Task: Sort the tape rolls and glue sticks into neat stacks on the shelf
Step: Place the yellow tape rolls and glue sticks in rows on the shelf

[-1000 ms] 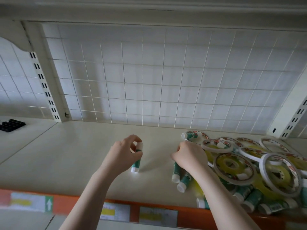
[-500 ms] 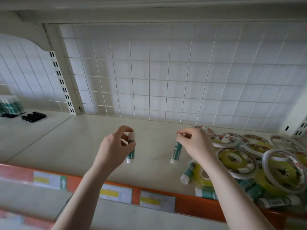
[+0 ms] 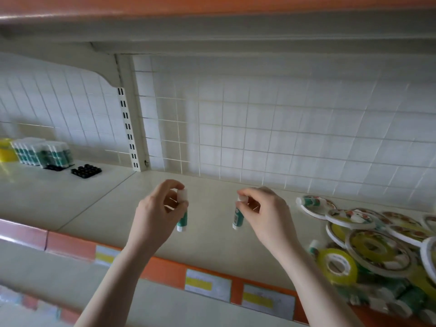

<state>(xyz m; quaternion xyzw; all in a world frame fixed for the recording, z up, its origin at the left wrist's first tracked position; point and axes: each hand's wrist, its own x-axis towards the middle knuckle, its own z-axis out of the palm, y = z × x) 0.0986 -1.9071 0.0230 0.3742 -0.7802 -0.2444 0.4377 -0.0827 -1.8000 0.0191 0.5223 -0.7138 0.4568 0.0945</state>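
My left hand (image 3: 158, 212) pinches a green-and-white glue stick (image 3: 182, 219) by its white cap, holding it upright above the cream shelf (image 3: 207, 241). My right hand (image 3: 264, 214) pinches a second glue stick (image 3: 237, 218) the same way, a little to the right. Both sticks hang over the shelf's bare middle. A jumble of tape rolls (image 3: 375, 249) and loose glue sticks (image 3: 401, 300) covers the shelf's right end, with a yellow tape roll (image 3: 337, 265) at its near edge.
On the neighbouring shelf section at far left stand rows of upright glue sticks (image 3: 42, 152) beside black trays (image 3: 86, 171). A wire grid back panel (image 3: 259, 138) closes the rear. An orange price rail (image 3: 212, 279) runs along the front edge. Another shelf hangs overhead.
My right hand lifted a glue stick out of the pile and carried it left. My left hand raised its stick. The view swung left, revealing the far-left glue sticks.
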